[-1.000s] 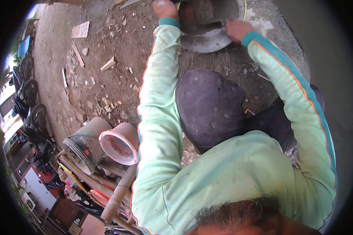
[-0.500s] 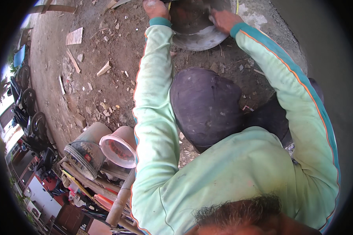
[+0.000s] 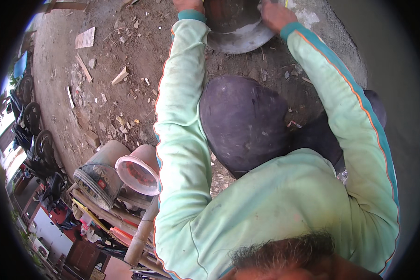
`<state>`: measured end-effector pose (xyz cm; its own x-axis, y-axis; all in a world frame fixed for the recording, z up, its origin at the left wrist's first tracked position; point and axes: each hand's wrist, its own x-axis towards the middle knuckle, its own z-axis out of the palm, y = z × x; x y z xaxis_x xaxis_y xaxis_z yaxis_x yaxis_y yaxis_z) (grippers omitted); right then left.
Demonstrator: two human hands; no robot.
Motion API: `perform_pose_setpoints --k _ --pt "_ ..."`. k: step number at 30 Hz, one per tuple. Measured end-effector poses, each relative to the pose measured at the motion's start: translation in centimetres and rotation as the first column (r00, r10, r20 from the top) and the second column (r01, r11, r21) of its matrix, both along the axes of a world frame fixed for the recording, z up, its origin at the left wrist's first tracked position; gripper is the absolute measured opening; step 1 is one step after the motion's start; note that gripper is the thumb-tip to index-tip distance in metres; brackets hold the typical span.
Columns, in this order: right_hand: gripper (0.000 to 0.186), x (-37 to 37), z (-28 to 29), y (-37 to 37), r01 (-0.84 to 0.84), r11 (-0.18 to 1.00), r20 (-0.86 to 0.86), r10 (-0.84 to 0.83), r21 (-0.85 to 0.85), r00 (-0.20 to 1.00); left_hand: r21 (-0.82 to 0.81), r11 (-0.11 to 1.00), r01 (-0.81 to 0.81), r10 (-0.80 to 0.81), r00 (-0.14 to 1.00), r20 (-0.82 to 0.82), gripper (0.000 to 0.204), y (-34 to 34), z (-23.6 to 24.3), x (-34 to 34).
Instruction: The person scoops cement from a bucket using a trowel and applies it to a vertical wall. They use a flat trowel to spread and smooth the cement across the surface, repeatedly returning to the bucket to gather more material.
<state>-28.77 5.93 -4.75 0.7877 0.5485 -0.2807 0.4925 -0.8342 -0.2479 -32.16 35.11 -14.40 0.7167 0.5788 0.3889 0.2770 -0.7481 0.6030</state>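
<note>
My left hand [image 3: 189,5] is at the top edge, by the left side of a round grey basin [image 3: 240,44]. Its fingers are cut off by the edge, so what it holds does not show. My right hand [image 3: 276,17] is at the basin's right side, fingers curled and pressed together. Whatever they grip is too hidden to name. Inside the basin is a dark, wet-looking surface with a pale smear along the near wall. A thin yellow strip shows by the right rim. The basin's far part is out of view.
My bent knee [image 3: 242,123] is between my arms. A grey bucket [image 3: 100,172] and a pink bucket [image 3: 140,170] lie tipped beside bamboo poles [image 3: 142,228] at lower left. Wood scraps [image 3: 120,75] and stones litter the dirt. A concrete edge [image 3: 333,37] runs at right; motorbikes [image 3: 32,116] stand far left.
My right hand has moved from over the basin's inside to its right rim. Both hands and the basin are higher in the picture, and the left hand is more cut off.
</note>
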Motion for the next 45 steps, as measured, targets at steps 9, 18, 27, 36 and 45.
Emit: perform_pose_setpoints --k 9,18,27,36,45 --pt "0.039 0.5 -2.8 -1.8 -0.185 0.982 -0.067 0.182 -0.034 0.981 0.009 1.000 0.024 -0.024 1.000 0.002 0.040 -1.3 -0.2 0.9" --pt "0.041 0.3 -2.0 -1.4 -0.120 0.992 -0.156 0.112 -0.041 0.981 0.009 1.000 0.028 -0.028 1.000 -0.007 0.043 -1.3 0.0 1.3" --pt "0.035 -0.3 -1.3 -0.7 -0.037 0.999 -0.062 0.036 -0.027 0.997 0.006 1.000 0.023 -0.022 1.000 -0.020 0.046 -1.1 -0.3 0.7" --pt "0.038 -0.2 -1.5 -0.4 -0.143 0.989 -0.076 0.140 -0.028 0.987 0.005 1.000 0.029 -0.029 0.999 -0.029 0.049 -1.6 -1.0 0.5" --pt "0.031 -1.5 -1.0 -0.5 0.099 0.994 -0.123 -0.091 0.055 0.988 0.108 0.993 0.036 -0.030 0.998 -0.052 0.052 0.8 -3.1 1.5"
